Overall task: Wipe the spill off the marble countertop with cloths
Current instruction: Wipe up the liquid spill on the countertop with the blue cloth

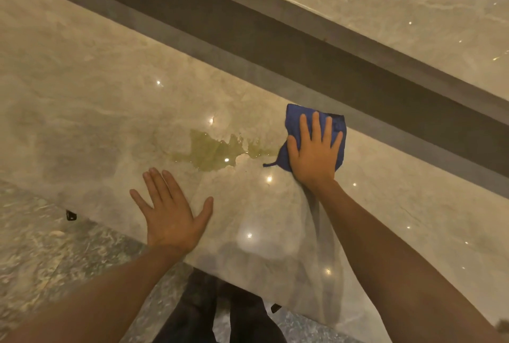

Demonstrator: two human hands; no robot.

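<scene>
right hand [314, 154] lies flat with fingers spread, palm pressing a crumpled blue cloth [337, 133] onto the glossy beige marble tabletop [82, 111]; it pins the cloth under the palm and does not pinch it. the cloth sits just right of the spill, its left corner trailing toward the puddle's thin right tail and seemingly at its very edge.

going by size: the tabletop runs wide from near left to far right, bounded on its far side by a dark grey recessed strip [275, 47]. the yellowish-green liquid spill [212, 151] is an irregular pool near the middle, with ragged lobes on its far edge and a narrow arm reaching right. the left hand [169, 214] rests open and empty on the dry marble, nearer than the spill and to its left, apparently as a brace.

as i judge it, the step in hand is the first pass through the puddle. to do it well, keep the palm flat and the pressure even, and draw the cloth leftward over the thin arm into the main pool so the liquid is gathered and not pushed outward. a bunched cloth will likely soak unevenly, so spreading it wider would help. the left hand is best kept on dry stone, clear of the path. one cloth may well saturate; a second would probably suit the leftover film.
</scene>
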